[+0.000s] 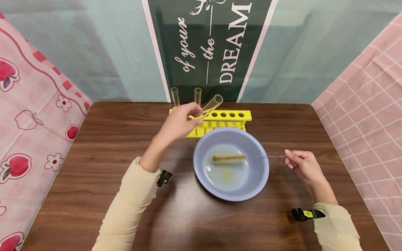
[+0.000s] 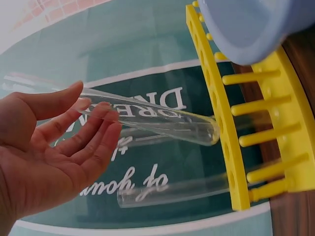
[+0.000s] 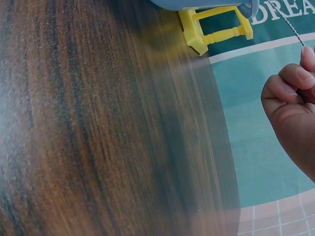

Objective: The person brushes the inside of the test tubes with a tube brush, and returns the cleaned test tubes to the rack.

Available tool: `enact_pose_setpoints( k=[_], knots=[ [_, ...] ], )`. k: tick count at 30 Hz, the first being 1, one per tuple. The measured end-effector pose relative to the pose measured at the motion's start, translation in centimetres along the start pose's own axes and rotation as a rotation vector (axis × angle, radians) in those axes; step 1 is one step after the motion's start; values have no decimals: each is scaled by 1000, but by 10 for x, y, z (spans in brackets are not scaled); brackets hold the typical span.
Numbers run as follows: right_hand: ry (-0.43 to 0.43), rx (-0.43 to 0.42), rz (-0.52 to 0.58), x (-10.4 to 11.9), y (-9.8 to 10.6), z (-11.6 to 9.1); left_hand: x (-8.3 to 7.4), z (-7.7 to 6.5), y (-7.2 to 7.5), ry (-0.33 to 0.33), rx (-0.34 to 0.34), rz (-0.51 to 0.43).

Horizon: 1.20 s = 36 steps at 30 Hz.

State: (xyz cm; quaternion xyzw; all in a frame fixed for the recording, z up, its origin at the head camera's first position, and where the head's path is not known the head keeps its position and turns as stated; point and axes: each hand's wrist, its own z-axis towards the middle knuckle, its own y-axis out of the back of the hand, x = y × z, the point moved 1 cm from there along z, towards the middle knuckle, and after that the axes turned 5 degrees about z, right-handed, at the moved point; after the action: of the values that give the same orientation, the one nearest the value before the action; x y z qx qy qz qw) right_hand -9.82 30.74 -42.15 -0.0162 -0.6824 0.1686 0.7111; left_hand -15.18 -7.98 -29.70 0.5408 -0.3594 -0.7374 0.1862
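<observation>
Left hand [image 1: 179, 122] raised, pinching tilted test tube [image 1: 211, 105]

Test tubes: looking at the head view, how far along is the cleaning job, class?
Early on. Done: one test tube is out of the yellow rack, tilted in the left hand. In hand: the right hand pinches the wire handle of the brush, whose bristles lie in the blue bowl. Left: the brush is not in the tube, and two tubes still stand in the rack.

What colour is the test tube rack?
The rack is bright yellow; the head view shows it best.
</observation>
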Motion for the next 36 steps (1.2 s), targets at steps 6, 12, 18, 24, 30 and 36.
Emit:
enact_pose_setpoints(
  k=[6, 12, 18, 24, 30, 36],
  knots=[
    [-17, -19, 9, 2, -3, 3, 17, -16, 6, 19, 17, 81],
    [-42, -43, -25, 4, -8, 10, 37, -30, 9, 70, 62, 132],
    [-68, -49, -119, 2, -13, 16, 56, -42, 10, 89, 115, 168],
    [-83, -107, -221, -1, -12, 18, 71, -52, 7, 113, 160, 208],
    [-88, -148, -243, -1, -13, 17, 80, -58, 1, 136, 204, 220],
    [-58, -114, -137, 5, -8, 17, 83, -61, -4, 117, 229, 235]
  ],
)
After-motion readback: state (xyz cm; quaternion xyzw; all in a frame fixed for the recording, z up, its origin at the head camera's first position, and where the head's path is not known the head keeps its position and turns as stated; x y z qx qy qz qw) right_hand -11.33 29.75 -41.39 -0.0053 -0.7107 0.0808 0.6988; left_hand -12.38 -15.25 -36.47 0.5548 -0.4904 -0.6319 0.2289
